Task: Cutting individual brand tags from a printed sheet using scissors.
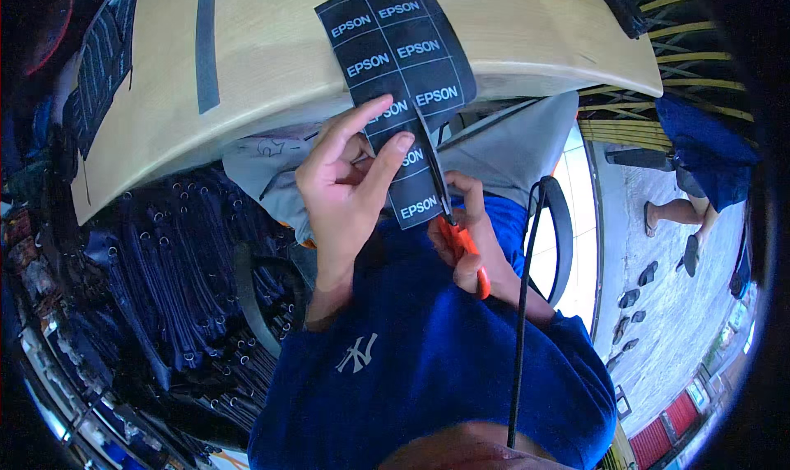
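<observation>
A black sheet (428,27) printed with white lettering in a grid of pale lines hangs between my hands, its far part over the table edge. My left hand (341,182) pinches its lower left part between thumb and fingers. In my right hand (476,236) is a pair of scissors (466,248) with orange handles and dark blades. The blades lie lengthwise along the line between the two printed columns, pointing away from me. Below the blade tips the sheet is one column wide; above them it has two.
A pale wooden table (271,50) with a curved edge lies ahead, a dark strip (206,50) across it. Many dark straps with metal rings (177,281) lie at left. A black cord (520,338) hangs near my right arm. Someone's legs (683,211) and several shoes (629,299) appear at far right.
</observation>
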